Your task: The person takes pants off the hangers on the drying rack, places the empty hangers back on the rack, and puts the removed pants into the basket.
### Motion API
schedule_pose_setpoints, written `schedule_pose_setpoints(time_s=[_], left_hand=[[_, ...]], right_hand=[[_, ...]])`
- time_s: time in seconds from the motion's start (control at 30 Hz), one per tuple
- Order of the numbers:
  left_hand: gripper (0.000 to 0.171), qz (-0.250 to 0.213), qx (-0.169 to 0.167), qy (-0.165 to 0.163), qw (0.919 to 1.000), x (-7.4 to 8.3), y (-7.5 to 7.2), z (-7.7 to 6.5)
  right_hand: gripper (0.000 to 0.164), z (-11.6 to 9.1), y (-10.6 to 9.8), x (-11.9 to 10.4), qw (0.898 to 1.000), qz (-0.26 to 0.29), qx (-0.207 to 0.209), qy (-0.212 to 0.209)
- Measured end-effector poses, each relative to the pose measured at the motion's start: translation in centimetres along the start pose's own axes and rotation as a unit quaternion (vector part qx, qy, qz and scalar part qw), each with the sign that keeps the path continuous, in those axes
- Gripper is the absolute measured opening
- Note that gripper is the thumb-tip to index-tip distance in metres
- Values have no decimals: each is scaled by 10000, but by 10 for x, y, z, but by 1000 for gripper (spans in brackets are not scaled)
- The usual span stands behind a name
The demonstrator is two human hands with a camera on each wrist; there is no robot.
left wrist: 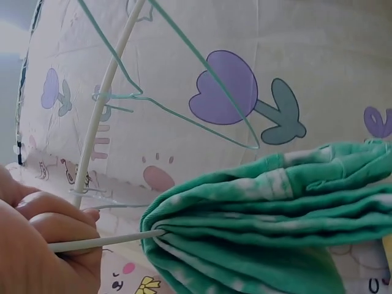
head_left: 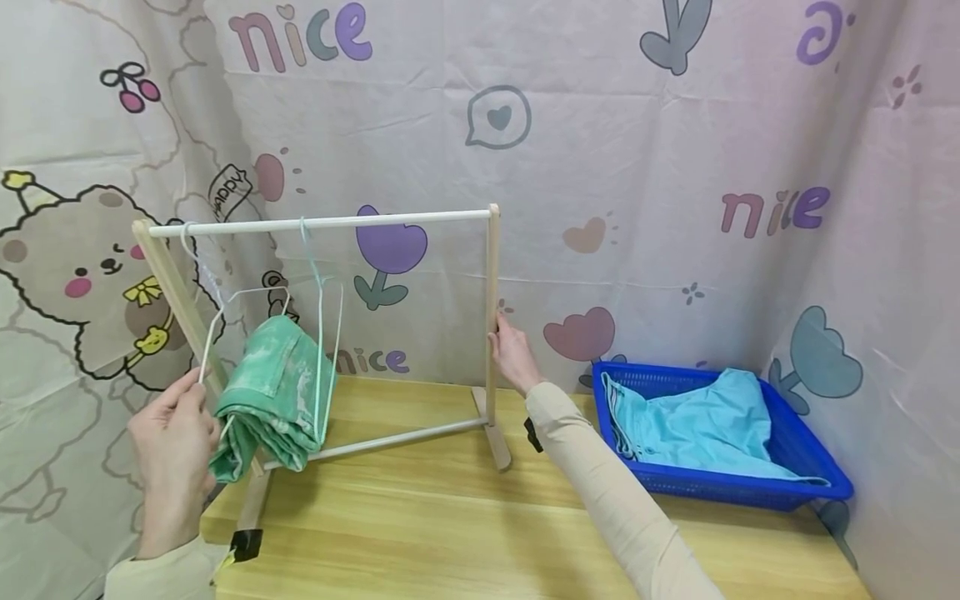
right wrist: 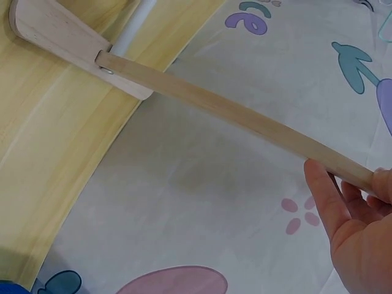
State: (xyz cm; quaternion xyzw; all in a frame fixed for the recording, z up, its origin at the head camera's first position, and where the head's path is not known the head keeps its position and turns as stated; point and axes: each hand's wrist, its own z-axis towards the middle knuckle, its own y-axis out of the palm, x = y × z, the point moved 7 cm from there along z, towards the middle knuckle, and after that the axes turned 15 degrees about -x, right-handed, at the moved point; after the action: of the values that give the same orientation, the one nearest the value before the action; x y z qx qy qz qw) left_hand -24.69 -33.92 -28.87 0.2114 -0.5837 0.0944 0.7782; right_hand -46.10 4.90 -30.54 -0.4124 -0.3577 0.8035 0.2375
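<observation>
Towards the left end of the clothes rack (head_left: 405,219), the left hand (head_left: 174,429) pinches the white hanger (left wrist: 125,239), whose tilt could let the draped green garment (head_left: 272,375) slide off, while the right hand (head_left: 513,350) grips a post (head_left: 492,275), perhaps tipping everything if pulled.

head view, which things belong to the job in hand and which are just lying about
Likely job:
- white hanger, in left grip
- green garment over it
- rack, held by right grip

Just around, perhaps for later:
- bare mint hanger
- blue basket
- blue garment inside
</observation>
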Motion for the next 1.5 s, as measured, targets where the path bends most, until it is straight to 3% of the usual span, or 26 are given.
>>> schedule_pose_setpoints(time_s=[0.23, 0.4, 0.67, 0.8, 1.07, 1.27, 1.5], left_hand=[[31, -267, 187, 455, 9984, 3, 5, 1], [32, 88, 339, 876, 9955, 10, 9, -2], [31, 1176, 499, 1344, 9827, 23, 19, -8], [30, 786, 461, 1512, 9843, 26, 19, -12], [29, 692, 308, 1617, 9839, 37, 20, -18], [32, 1174, 295, 1577, 9800, 39, 25, -27], [31, 1122, 247, 1442, 9829, 30, 25, -30]], right_hand=[[26, -1, 1, 0, 10000, -40, -4, 10], [28, -1, 1, -1, 10000, -40, -35, 13], [29, 0, -2, 1, 9999, -120, -22, 40], [27, 0, -2, 1, 9999, -102, -21, 33], [29, 0, 1, -2, 10000, -33, 5, -58], [32, 2, 1, 0, 10000, 74, -15, 9], [29, 1, 1, 1, 10000, 65, -15, 44]])
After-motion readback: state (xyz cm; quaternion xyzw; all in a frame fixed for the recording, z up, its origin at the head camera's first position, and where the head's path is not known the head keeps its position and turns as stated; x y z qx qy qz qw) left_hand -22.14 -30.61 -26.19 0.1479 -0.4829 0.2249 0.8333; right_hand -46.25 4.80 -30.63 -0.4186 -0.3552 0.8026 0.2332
